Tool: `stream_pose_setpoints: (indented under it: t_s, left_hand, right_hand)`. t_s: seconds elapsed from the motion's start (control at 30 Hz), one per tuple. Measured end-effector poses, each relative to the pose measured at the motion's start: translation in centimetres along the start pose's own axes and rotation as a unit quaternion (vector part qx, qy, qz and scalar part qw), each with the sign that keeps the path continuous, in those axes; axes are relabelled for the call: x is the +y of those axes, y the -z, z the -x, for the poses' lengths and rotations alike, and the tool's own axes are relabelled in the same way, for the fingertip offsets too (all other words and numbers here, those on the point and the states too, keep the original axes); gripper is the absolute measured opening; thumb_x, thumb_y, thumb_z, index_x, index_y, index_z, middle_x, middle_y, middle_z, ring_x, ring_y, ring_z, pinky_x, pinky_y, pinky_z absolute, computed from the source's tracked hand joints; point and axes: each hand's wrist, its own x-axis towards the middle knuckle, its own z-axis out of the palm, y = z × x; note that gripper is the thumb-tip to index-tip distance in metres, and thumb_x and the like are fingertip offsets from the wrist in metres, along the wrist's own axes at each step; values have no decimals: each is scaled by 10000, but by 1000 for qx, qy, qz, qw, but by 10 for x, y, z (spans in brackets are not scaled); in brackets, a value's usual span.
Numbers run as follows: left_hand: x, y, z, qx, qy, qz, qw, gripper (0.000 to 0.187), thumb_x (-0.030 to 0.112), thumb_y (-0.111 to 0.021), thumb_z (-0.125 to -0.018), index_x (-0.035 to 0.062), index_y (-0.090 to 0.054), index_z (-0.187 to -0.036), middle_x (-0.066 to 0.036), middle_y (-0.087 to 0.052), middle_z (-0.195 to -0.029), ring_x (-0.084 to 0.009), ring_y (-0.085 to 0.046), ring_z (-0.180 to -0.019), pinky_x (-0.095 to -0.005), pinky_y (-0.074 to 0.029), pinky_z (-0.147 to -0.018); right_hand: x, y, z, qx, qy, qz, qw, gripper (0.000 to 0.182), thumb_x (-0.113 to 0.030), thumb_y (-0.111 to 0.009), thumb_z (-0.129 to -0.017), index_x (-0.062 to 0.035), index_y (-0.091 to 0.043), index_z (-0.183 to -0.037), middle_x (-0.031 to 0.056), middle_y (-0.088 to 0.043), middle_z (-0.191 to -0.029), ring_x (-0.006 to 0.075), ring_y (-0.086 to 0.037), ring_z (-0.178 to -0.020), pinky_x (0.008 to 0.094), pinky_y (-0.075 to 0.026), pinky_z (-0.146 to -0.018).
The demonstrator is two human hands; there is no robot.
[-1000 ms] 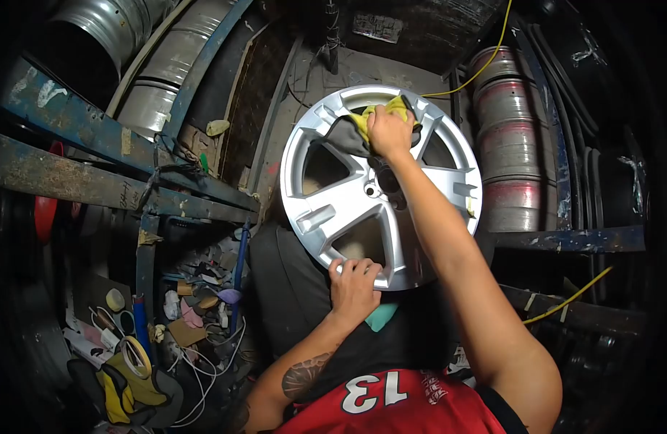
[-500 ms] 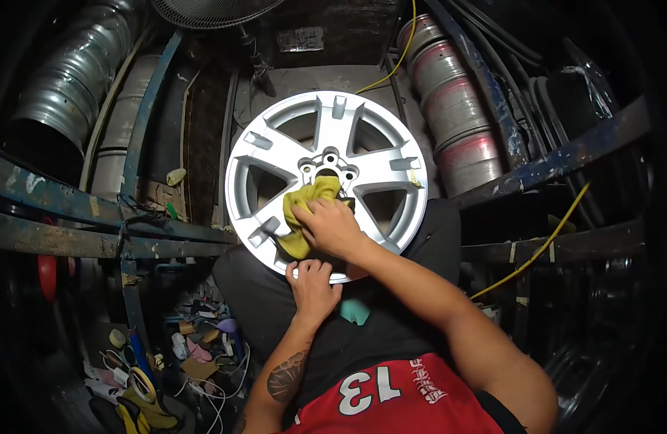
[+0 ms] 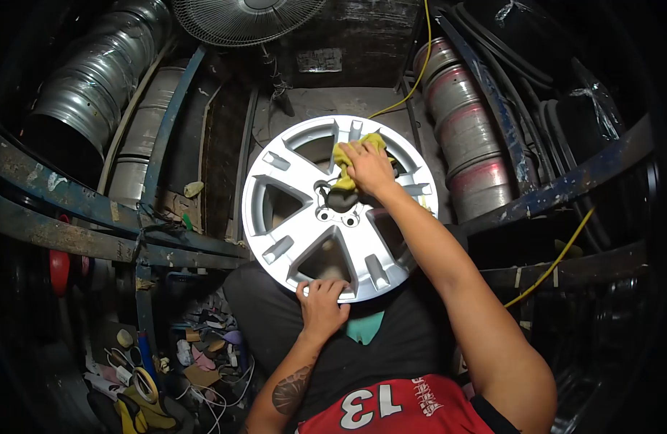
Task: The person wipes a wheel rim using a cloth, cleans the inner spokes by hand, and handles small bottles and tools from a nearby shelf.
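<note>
A silver alloy wheel [image 3: 296, 237] with broad spokes lies face up across my lap. My left hand [image 3: 324, 307] is closed over its near edge, fingers hooked onto the lip beside one of the openings. On the far side of the hub, my right hand [image 3: 371, 171] presses a bunched yellow cloth [image 3: 341, 159] against the wheel face near an upper spoke. Part of the cloth hides under that hand. A dark patch below it partly covers the hub. A small green piece [image 3: 365, 328] shows on my dark trousers below the wheel.
Stacked metal rims [image 3: 80, 108] line the left rack, and red-marked rims [image 3: 478, 159] the right. Blue steel bars [image 3: 565, 177] run along both sides. A fan [image 3: 250, 18] stands ahead. A yellow cable [image 3: 557, 249] hangs at right; clutter and tape [image 3: 145, 385] lie lower left.
My right hand has carried the cloth from the near left of the hub to its far right side. My left hand stays on the near edge. The whole view has shifted slightly.
</note>
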Motion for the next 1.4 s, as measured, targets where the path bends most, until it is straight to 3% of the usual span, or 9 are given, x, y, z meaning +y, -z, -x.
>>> stream_pose_setpoints:
  t_s: [0.17,0.33,0.43,0.6,0.67,0.83,0.9,1.13,1.4]
  left_hand:
    - [2,0,-1,-6,13,5,1000,387,154,-735,-690,162,-700,-1075,-1,-680,-1119,-231,-587,-1103,-511,-272,-1080]
    - [1,5,-5,0,17,24,1000,383,145,-736,-683,162,-704,-1065,0,-682,-1113,-228,-589,-1104,-509,-271,-1079]
    - [5,-2,2,-6,37,43,998,384,140,-736,-681,162,-706,-1063,1,-683,-1110,-226,-589,-1103,-507,-271,-1079]
    - [3,-1,-4,-1,41,25,999,390,136,-738,-679,165,-710,-1067,2,-682,-1106,-221,-589,-1098,-505,-274,-1078]
    - [3,0,-4,1,41,23,999,392,135,-739,-679,165,-712,-1068,2,-681,-1104,-220,-589,-1096,-505,-275,-1077]
    - [2,2,-2,1,43,43,998,399,132,-738,-681,163,-710,-1078,0,-678,-1104,-224,-587,-1088,-504,-280,-1074]
    - [0,3,-3,-2,37,49,998,404,130,-738,-681,160,-707,-1083,-1,-676,-1105,-229,-586,-1088,-504,-282,-1074]
    - [-1,2,-4,-1,37,55,998,409,122,-740,-681,154,-704,-1086,-3,-670,-1110,-238,-584,-1093,-509,-283,-1078]
    - [-3,3,-2,-2,39,48,998,416,121,-745,-693,149,-698,-1106,-4,-658,-1132,-230,-584,-1101,-504,-287,-1085]
  right_hand:
    - [-14,13,-53,-155,-149,-23,976,646,-341,-631,-914,-144,-466,-1506,131,-596,-1423,306,-530,-1313,490,-431,-1047]
    - [-48,19,-3,-166,-90,-2,982,633,-305,-609,-920,-60,-467,-1487,193,-591,-1407,334,-528,-1318,511,-417,-1066]
    - [-49,11,41,-57,70,94,991,618,-291,-610,-928,-28,-466,-1468,221,-589,-1367,353,-553,-1244,504,-443,-1017]
    - [-29,-1,-7,-10,47,65,997,591,-280,-563,-957,-5,-450,-1468,193,-624,-1336,360,-575,-1217,519,-435,-1017]
    - [-10,-3,-46,-97,-49,38,993,581,-277,-554,-960,2,-451,-1458,182,-652,-1287,359,-569,-1223,524,-430,-1022]
    - [0,8,-68,-193,-65,50,978,583,-269,-570,-947,29,-460,-1437,181,-660,-1253,359,-567,-1224,526,-424,-1030]
    - [-10,9,-36,-108,-20,70,991,534,-243,-520,-955,49,-499,-1401,186,-677,-1245,324,-573,-1209,552,-411,-1041]
    - [-48,29,41,-54,41,99,993,566,-243,-545,-945,56,-492,-1423,210,-656,-1304,324,-559,-1244,551,-408,-1030]
    - [-21,14,-17,-66,-8,24,997,563,-268,-575,-941,-24,-501,-1443,203,-652,-1311,353,-552,-1276,482,-455,-1035]
